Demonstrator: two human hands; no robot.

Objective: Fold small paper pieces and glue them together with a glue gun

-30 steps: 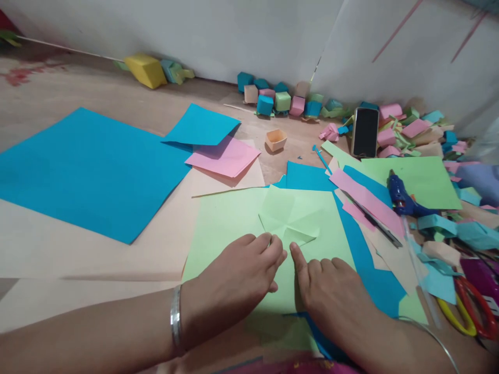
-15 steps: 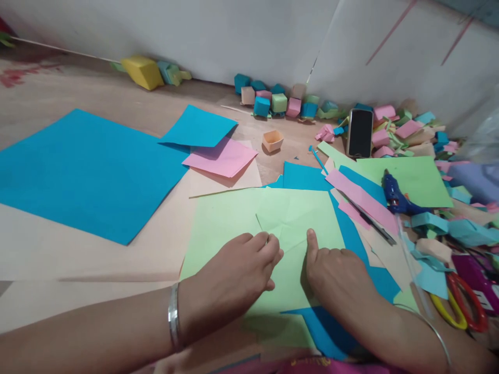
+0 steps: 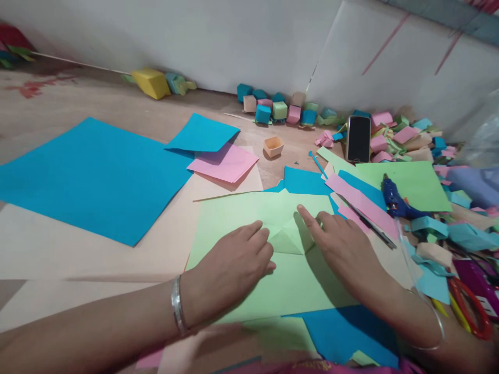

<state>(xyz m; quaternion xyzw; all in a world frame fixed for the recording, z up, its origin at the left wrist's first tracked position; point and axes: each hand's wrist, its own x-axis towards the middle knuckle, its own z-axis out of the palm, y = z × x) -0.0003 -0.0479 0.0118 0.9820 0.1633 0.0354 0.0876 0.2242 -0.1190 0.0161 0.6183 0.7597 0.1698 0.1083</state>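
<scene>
Flanking paper (image 3: 286,240), left fingers (image 3: 260,239) curled, right fingers (image 3: 309,219) parted

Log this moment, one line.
folded paper: on green sheet; left hand: paper's left side; right hand: paper's right side, one digit extended; contact: unclear

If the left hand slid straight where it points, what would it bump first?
Probably the folded light green paper just beyond the left hand; I can't tell whether they already touch.

One part-folded green paper (image 3: 287,240), two bangles (image 3: 178,305), one phone (image 3: 358,138)
</scene>
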